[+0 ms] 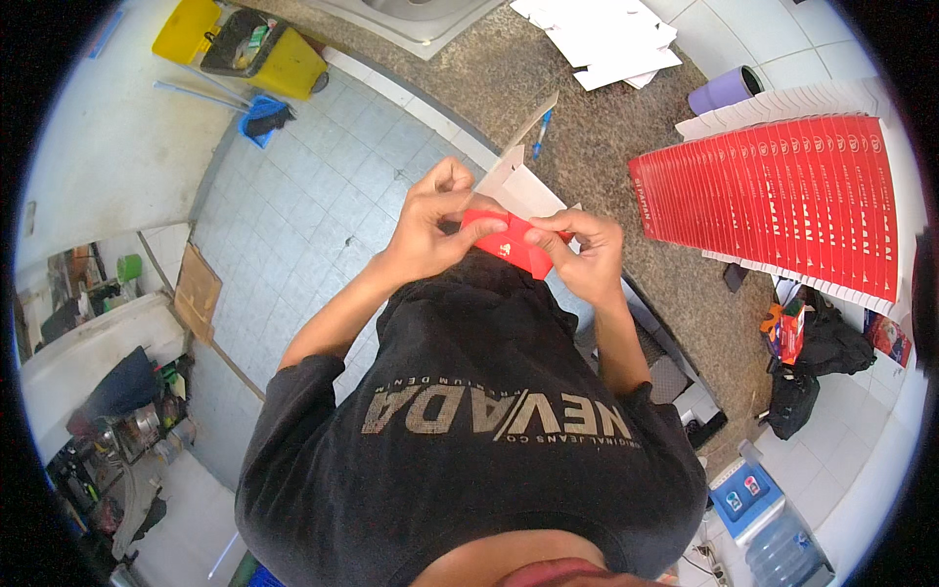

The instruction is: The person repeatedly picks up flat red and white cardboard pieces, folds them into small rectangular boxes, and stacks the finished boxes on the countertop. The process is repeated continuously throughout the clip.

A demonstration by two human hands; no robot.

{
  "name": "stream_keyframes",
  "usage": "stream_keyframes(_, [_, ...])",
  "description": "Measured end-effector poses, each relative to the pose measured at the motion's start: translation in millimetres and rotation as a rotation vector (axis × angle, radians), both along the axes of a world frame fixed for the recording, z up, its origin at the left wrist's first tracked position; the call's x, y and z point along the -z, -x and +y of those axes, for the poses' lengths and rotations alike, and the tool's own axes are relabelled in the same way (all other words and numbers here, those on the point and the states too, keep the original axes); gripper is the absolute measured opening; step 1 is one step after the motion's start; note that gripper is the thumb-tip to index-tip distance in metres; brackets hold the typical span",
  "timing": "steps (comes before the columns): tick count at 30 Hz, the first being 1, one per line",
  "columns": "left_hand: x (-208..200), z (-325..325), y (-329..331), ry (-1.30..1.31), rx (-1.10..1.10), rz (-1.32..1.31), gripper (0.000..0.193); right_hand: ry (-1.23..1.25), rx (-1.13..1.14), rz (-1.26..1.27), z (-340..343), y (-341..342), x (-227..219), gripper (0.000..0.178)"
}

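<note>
Both hands gripped a small red-and-white folded cardboard carton (pixel 515 242) at chest height, near the speckled stone counter (pixel 587 147).
Fanned row of flat red cartons (pixel 782 205) lay close; left hand (pixel 435 230) and right hand (pixel 587 256) pinched opposite ends, so uneven pressure could have creased or torn a flap.

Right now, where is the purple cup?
In the head view, the purple cup lies on its side on the speckled counter, upper right, just above the fanned row of red cartons.
</note>
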State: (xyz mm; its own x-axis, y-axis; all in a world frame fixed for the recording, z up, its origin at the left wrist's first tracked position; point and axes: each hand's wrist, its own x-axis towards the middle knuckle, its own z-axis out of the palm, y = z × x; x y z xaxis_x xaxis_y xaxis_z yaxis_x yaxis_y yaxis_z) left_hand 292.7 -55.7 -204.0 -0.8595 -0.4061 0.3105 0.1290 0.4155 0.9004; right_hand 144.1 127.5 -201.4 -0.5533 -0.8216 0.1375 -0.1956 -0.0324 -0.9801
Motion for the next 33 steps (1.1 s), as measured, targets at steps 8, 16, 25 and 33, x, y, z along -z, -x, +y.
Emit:
stream_keyframes(8, [-1, 5, 13, -0.142, 0.101, -0.14, 0.022, -0.032, -0.067, -0.011, 0, 5, -14, 0.006])
stream_keyframes(16, [0, 0, 12, -0.129, 0.131, -0.056, 0.02, -0.033, -0.065, 0.175, -3, 7, -26, 0.005])
stream_keyframes(25, [20, 26, -11, -1.059, 0.037, 0.022, 0.06, 0.101, -0.124, 0.361, -23, -2, -30, 0.007])
stream_keyframes(33, [29, 11, -17, -0.478, -0.093, -0.266, 0.054, 0.085, -0.231, 0.414, -41, -12, -46, 0.01])
